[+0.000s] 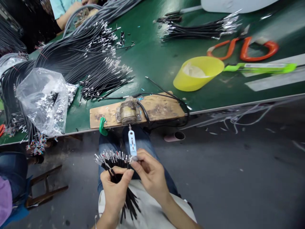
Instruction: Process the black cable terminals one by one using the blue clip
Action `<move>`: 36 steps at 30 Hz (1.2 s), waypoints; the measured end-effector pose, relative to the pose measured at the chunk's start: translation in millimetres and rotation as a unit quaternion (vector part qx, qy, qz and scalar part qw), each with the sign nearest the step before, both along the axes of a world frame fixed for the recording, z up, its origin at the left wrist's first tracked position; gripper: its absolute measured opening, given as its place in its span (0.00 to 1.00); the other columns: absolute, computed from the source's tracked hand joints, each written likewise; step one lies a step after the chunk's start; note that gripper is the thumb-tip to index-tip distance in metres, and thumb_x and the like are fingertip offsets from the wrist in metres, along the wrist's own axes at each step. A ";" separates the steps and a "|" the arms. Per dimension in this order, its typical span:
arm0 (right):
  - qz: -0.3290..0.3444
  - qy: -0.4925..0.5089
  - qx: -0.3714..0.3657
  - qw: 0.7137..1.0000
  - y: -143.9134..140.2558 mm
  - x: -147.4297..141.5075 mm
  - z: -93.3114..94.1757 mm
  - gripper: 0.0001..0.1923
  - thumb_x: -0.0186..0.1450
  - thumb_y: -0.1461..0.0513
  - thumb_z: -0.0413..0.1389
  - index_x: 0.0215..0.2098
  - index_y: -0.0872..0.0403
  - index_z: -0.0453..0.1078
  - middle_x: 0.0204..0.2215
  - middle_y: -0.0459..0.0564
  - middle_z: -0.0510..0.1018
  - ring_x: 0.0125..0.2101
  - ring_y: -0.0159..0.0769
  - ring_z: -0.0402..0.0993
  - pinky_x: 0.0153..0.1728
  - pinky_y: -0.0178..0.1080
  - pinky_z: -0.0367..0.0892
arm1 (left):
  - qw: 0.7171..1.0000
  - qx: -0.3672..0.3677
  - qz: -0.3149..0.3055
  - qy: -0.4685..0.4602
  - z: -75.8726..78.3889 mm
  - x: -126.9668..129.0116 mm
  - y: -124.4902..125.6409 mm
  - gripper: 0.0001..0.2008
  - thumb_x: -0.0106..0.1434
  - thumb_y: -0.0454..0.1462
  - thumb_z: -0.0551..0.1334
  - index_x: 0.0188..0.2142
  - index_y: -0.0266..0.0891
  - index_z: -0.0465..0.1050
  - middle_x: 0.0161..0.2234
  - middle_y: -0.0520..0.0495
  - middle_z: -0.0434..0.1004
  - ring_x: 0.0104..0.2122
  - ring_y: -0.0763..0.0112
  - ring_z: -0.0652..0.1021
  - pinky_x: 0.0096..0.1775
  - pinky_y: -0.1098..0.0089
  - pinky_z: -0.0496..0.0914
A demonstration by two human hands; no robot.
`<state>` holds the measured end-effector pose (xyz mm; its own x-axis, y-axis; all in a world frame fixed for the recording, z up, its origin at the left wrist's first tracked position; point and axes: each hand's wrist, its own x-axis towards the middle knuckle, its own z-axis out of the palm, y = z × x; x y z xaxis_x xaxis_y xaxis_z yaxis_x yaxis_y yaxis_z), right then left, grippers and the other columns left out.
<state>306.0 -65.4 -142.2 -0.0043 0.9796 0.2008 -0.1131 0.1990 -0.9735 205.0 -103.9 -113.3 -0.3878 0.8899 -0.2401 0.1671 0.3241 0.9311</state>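
My left hand (115, 190) is closed around a bundle of short black cables (130, 203), whose stripped, silvery ends (113, 157) fan out above the fingers. Close beside it, my right hand (150, 173) pinches at the tip of one cable end at the bundle's right edge. Just above those fingertips, a light-blue slotted tool piece (132, 143) points down from a small motor (128, 111). The motor is mounted on a wooden board (162, 106) at the table edge. What exactly sits between my right fingertips is partly hidden.
A green clamp (103, 126) grips the board's left end. Grey cable bundles (71, 57) and a clear plastic bag (44, 101) cover the table's left. Rightward lie a yellow cup (197, 73), orange-handled scissors (257, 49), a green cutter (262, 67) and more black cables (200, 31). A co-worker's arm (69, 16) shows at the back.
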 end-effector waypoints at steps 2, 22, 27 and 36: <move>-0.056 -0.060 0.103 0.991 -4.0 -1.0 -0.2 0.09 0.58 0.72 0.51 0.30 0.52 0.66 0.24 0.46 0.68 0.26 0.34 0.64 0.28 0.37 0.61 | 1.000 0.006 0.014 0.007 2.0 0.8 1.6 0.09 0.51 0.37 0.65 0.18 0.35 0.75 0.17 0.50 0.75 0.19 0.72 0.73 0.25 0.72 0.67; -0.001 -0.066 0.054 0.996 4.8 5.1 8.5 0.09 0.61 0.68 0.50 0.25 0.53 0.68 0.20 0.47 0.70 0.23 0.34 0.64 0.26 0.38 0.61 | 0.998 0.024 0.018 0.048 3.8 -0.2 2.3 0.07 0.50 0.37 0.65 0.19 0.37 0.76 0.18 0.50 0.77 0.21 0.70 0.74 0.28 0.70 0.69; 0.004 -0.054 0.042 0.998 0.9 6.7 2.9 0.09 0.59 0.67 0.52 0.22 0.53 0.68 0.18 0.46 0.69 0.21 0.33 0.63 0.27 0.39 0.62 | 0.999 0.021 0.008 0.030 8.4 -0.5 6.7 0.12 0.50 0.38 0.64 0.14 0.36 0.70 0.13 0.54 0.68 0.16 0.76 0.67 0.21 0.74 0.63; 0.028 0.012 -0.041 0.999 10.1 13.2 5.9 0.08 0.56 0.65 0.56 0.19 0.54 0.69 0.17 0.45 0.68 0.20 0.32 0.63 0.21 0.34 0.59 | 0.998 0.020 0.004 0.061 9.8 1.5 3.6 0.06 0.48 0.35 0.66 0.17 0.37 0.75 0.17 0.51 0.76 0.19 0.71 0.73 0.26 0.72 0.68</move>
<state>319.3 -55.3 -136.3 -0.0553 0.9911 0.1214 -0.1460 0.1123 -0.9829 206.5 -100.3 -103.5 -0.4191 0.8946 -0.1548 0.2771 0.2884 0.9165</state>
